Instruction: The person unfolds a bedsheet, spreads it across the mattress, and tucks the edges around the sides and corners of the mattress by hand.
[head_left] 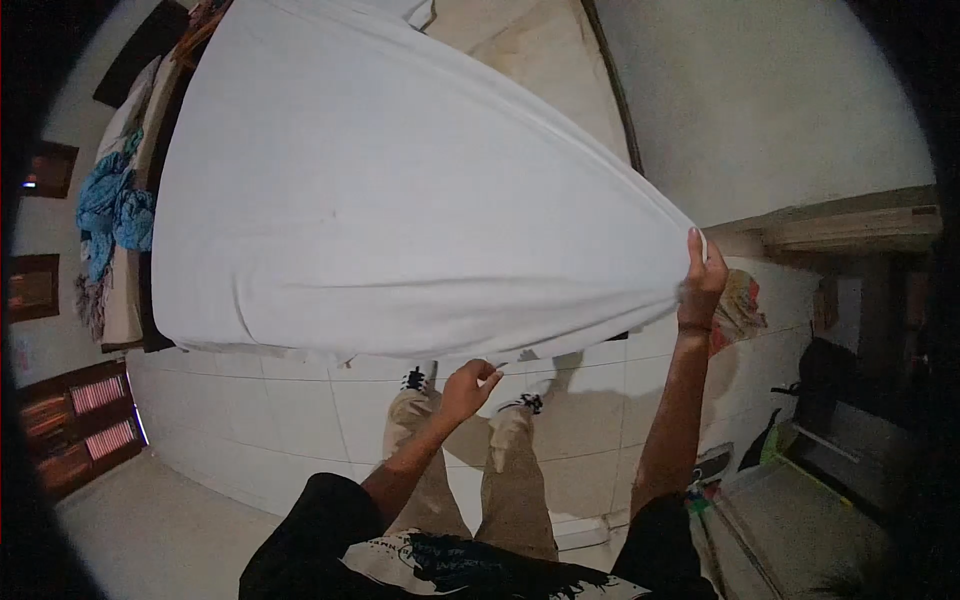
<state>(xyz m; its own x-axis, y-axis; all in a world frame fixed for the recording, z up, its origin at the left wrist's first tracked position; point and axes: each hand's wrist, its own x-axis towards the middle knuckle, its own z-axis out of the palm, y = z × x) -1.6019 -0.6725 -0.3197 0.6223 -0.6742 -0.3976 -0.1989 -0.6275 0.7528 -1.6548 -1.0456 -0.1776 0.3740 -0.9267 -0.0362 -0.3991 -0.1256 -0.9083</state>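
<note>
While one white sheet (400,200) spans most of the bed, from its left side to a raised corner at the right, two hands attend its near side. The right hand (704,282) is clamped on that corner, thumb and fingers closed about the gathered cloth. The left hand (466,393) lies at the near edge, left of the right hand, its thumb and fingers bent towards one another; whether they grip the fabric cannot be told. Beyond the sheet, at the far right, one bare beige section of mattress (530,50) is exposed beside the wall (770,100). Two shoes (415,380) stand on the pale tiled floor (300,400) below the edge. At the left, one blue cloth bundle (110,205) lies beside the bed, and one wooden shutter (85,425) holds two slatted panels. Near the right hand rests one patterned item (740,305); whether it is a bag or loose cloth, and its contents, cannot be told.
</note>
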